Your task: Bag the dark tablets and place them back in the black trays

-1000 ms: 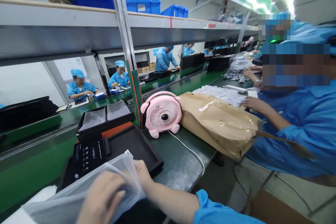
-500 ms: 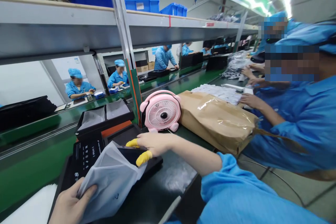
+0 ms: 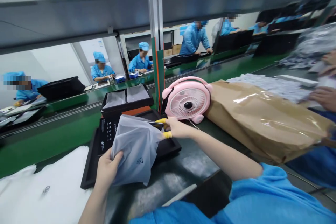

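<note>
My left hand (image 3: 109, 166) is closed on the left edge of a translucent white plastic bag (image 3: 135, 150), thumb on top. A thin, flat dark tablet (image 3: 155, 124) shows at the bag's mouth; the rest of it is hidden by the bag. My right hand (image 3: 174, 127), with yellow finger cots on thumb and finger, pinches the tablet's edge at the opening. Below the bag lies an open black box (image 3: 89, 168), with a black printed card (image 3: 106, 134) showing at its left.
Behind the box sits a black tray (image 3: 127, 99) with two bagged items. A pink fan (image 3: 189, 103) and a large brown paper bag (image 3: 262, 115) stand to the right. White bags (image 3: 60, 182) are piled at left. A metal post (image 3: 157, 59) rises behind; people sit across the green belt (image 3: 65, 129).
The view has turned down and left, so more of the white bag pile shows. The tablet shows less beyond the bag's mouth, and both hands keep their holds.
</note>
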Demonstrator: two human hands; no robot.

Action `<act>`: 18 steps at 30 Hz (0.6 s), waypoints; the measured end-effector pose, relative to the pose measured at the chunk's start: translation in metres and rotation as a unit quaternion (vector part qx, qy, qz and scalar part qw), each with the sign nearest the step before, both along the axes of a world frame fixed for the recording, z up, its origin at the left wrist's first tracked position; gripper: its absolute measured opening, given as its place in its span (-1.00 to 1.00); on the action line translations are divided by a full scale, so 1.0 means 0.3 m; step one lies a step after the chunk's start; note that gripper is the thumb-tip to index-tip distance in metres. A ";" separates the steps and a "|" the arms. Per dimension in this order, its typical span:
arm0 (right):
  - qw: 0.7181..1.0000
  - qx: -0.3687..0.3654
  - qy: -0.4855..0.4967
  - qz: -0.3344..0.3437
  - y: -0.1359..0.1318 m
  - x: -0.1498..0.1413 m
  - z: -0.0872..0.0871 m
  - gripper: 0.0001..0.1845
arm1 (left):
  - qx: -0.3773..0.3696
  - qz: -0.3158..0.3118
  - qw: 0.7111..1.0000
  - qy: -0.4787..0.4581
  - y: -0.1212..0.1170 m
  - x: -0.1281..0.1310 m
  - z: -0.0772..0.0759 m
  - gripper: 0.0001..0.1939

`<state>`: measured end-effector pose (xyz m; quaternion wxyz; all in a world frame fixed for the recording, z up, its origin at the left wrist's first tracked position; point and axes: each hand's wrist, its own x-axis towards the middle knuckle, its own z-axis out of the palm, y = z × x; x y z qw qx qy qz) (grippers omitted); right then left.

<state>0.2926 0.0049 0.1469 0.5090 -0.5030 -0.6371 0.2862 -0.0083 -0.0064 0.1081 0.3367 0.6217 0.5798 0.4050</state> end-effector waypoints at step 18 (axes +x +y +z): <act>0.960 -0.137 0.205 0.133 -0.042 -0.197 -0.133 -0.43 | 0.008 -0.005 0.996 -0.094 0.008 0.038 -0.083 -0.60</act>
